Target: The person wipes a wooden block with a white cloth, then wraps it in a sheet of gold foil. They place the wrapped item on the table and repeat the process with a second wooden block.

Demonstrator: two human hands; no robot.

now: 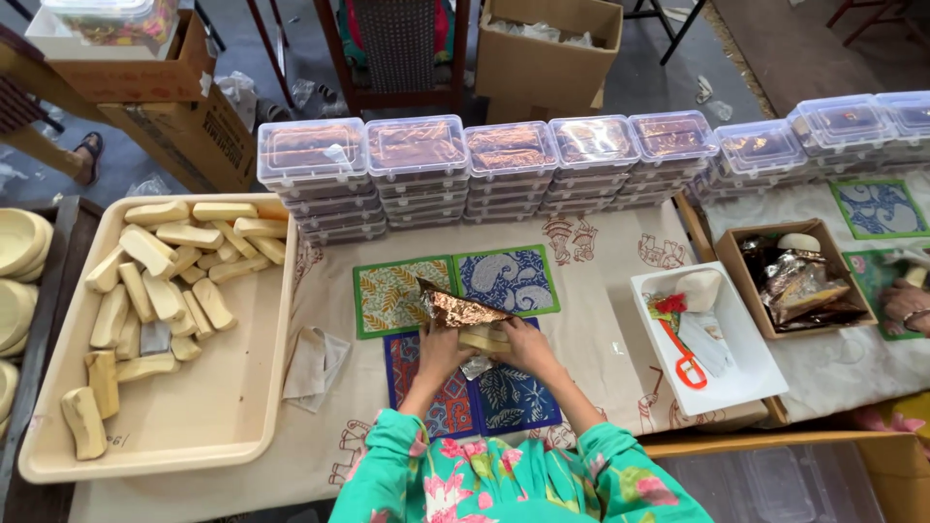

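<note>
Hands (441, 351) (528, 347) wrapping one bar (482, 339) in foil (457, 308), four mats (507, 279)

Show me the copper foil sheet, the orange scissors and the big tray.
copper foil sheet (455, 308), head view, middle of crinkled sheet.
orange scissors (684, 360), head view, handle.
big tray (199, 407), head view, bare floor.

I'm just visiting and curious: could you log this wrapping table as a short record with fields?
left hand: on a pale bar, at the copper foil sheet
right hand: gripping the pale bar
work surface: four patterned mats
left side: beige tray of unwrapped pale bars
back: row of stacked clear lidded boxes
right side: white bin with orange scissors
</note>
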